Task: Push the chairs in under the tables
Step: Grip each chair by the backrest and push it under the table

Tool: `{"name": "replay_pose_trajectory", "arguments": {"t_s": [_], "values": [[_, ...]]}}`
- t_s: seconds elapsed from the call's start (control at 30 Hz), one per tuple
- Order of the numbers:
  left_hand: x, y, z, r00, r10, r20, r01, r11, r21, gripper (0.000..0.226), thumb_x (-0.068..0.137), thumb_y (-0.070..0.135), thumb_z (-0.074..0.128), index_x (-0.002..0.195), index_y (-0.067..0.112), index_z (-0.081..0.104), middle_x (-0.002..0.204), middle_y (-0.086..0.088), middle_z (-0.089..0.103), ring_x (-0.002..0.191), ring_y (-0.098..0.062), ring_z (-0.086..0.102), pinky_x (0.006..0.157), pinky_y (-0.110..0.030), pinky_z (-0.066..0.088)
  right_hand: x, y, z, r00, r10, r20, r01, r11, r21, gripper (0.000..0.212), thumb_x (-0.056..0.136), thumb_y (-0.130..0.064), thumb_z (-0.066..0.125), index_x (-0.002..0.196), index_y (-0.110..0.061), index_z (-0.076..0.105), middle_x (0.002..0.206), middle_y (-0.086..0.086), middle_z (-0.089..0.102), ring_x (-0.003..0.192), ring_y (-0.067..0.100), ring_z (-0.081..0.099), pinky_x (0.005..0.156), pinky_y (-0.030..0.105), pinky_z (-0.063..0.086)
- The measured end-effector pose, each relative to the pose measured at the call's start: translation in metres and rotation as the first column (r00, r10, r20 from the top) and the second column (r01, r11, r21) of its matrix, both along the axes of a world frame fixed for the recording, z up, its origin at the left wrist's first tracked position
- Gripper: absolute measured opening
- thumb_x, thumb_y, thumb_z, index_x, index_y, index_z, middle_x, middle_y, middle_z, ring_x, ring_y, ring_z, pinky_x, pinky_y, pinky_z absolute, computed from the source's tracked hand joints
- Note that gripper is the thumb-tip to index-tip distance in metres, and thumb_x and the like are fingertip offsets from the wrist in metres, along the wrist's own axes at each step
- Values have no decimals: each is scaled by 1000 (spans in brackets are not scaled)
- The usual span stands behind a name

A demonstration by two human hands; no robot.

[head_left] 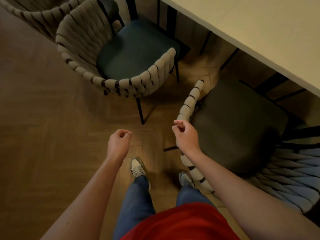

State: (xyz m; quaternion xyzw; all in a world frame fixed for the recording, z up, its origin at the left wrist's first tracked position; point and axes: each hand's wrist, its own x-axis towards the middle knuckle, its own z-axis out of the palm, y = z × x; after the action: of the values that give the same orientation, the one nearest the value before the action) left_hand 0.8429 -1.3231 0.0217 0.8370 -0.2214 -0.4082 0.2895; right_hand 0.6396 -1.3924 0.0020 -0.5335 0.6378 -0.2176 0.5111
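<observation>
Nearby, right hand (pixel 185 135) loosely curled beside grey chair (pixel 239 129); left hand (pixel 119 141) loosely curled, holding nothing

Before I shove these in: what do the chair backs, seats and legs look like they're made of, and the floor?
Chair back: thick pale padded cord, probably fabric, wound around a dark frame that shows in the gaps. Seat: dark teal matte upholstery, possibly velvet. Legs: thin, black, likely metal. Floor: brown herringbone planks, wood or wood-look, low sheen.
</observation>
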Motion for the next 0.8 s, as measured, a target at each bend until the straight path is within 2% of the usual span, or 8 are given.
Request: {"name": "replay_pose_trajectory", "arguments": {"t_s": [0.17, 0.3, 0.43, 0.5, 0.57, 0.63, 0.7, 0.8], "values": [[97, -35, -8, 995, -104, -7, 104, 995, 11, 14, 98, 25, 53, 106, 23, 64, 98, 8, 64, 90, -6, 59, 68, -23, 42, 96, -22, 4, 998, -55, -33, 55, 998, -10, 23, 99, -23, 58, 121, -20, 61, 110, -6, 61, 93, -2, 55, 72, 7, 41], [152, -70, -17, 988, -154, 1, 154, 987, 37, 14, 98, 26, 54, 103, 21, 66, 92, 4, 65, 76, -11, 58, 59, -25, 40, 147, -39, 3, 994, -92, -54, 93, 996, 3, 22, 98, -21, 59, 120, -18, 62, 105, -7, 61, 89, -5, 55, 67, 3, 41], [200, -107, -31, 984, -179, -21, 180, 981, 74, 16, 98, 28, 54, 108, 21, 65, 99, 5, 64, 88, -11, 58, 68, -26, 44, 183, -68, -7, 984, -176, -39, 179, 981, 69, 24, 98, -21, 59, 122, -17, 60, 102, -8, 60, 90, 1, 57, 67, 5, 43], [224, -125, -42, 988, -147, -40, 151, 983, 107, 24, 97, 33, 55, 115, 20, 62, 108, -1, 64, 96, -17, 60, 83, -36, 51, 201, -85, -14, 967, -253, -21, 254, 957, 139, 32, 99, -24, 59, 129, -19, 55, 105, -8, 60, 92, 3, 57, 68, 9, 42], [248, -145, -50, 995, -92, -29, 95, 985, 141, 38, 95, 40, 56, 126, 19, 55, 119, -4, 62, 107, -23, 59, 96, -47, 50, 220, -102, -24, 933, -359, 21, 345, 910, 231, 45, 99, -30, 58, 141, -20, 44, 114, -4, 62, 98, 6, 58, 72, 14, 44], [273, -167, -57, 1000, -30, 0, 30, 984, 178, 52, 94, 45, 55, 136, 17, 46, 124, -6, 58, 112, -28, 58, 98, -50, 49, 239, -122, -35, 875, -480, 61, 436, 837, 330, 58, 98, -34, 57, 149, -23, 33, 125, -2, 59, 112, 16, 58, 89, 31, 52], [296, -189, -61, 999, 14, 31, -21, 974, 224, 61, 90, 49, 55, 140, 17, 39, 126, -12, 58, 112, -35, 59, 96, -53, 50, 252, -139, -44, 796, -601, 68, 525, 743, 415, 65, 98, -37, 57, 153, -26, 25, 126, -3, 55, 123, 24, 54, 103, 48, 48], [332, -218, -71, 997, 63, 45, -73, 960, 271, 66, 89, 48, 54, 144, 18, 31, 128, -19, 57, 113, -41, 58, 96, -55, 49, 265, -162, -48, 733, -677, 65, 570, 663, 485, 68, 98, -39, 56, 155, -29, 22, 143, 6, 48, 130, 30, 49, 106, 54, 44]]}}
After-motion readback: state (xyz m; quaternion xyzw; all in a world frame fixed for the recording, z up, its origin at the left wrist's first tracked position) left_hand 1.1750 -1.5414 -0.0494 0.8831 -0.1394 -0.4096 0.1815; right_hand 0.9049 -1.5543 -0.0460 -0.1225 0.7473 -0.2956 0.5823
